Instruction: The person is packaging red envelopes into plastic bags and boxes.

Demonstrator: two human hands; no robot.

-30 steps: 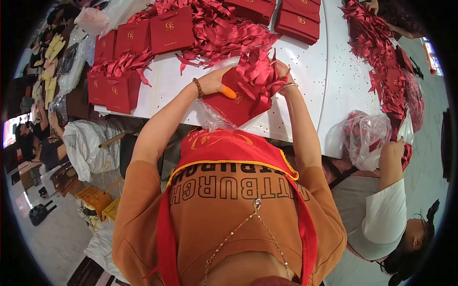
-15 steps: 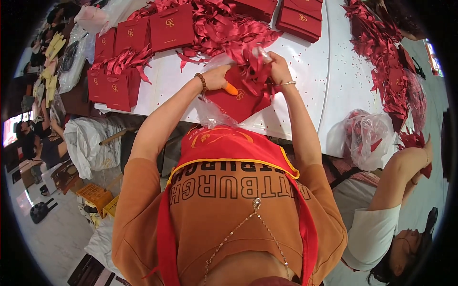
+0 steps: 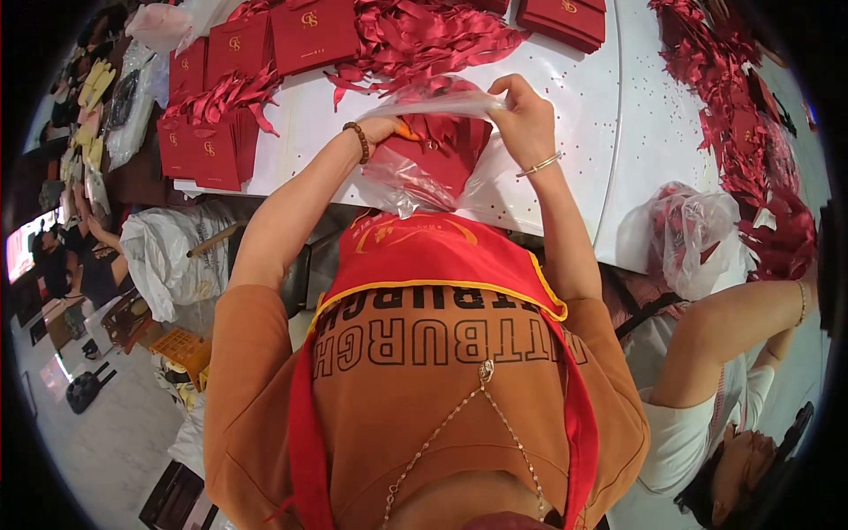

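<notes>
A clear plastic bag point(image 3: 402, 184) lies at the table's front edge, with red paper gift bags point(image 3: 446, 166) with gold print and ribbon handles partly inside it. At their left side, my left hand point(image 3: 384, 131) grips them, its orange-covered thumb on the red paper and its other fingers mostly hidden by the plastic. My right hand point(image 3: 528, 122) is closed in a pinch on the plastic bag's rim, which is pulled taut across above the ribbons. How many gift bags are in the plastic cannot be made out.
Red gift bags point(image 3: 212, 146) stand in rows at the left, and a stack point(image 3: 563, 22) lies at the back. A heap of red ribbon point(image 3: 424, 44) spreads behind my hands. Right of me are a knotted clear bag point(image 3: 693, 234) and another person's arm point(image 3: 733, 327).
My right hand has let go of the ribbon handles and moved slightly right, now holding the plastic rim. The rim has been drawn over the gift bags. My left hand has shifted slightly left.
</notes>
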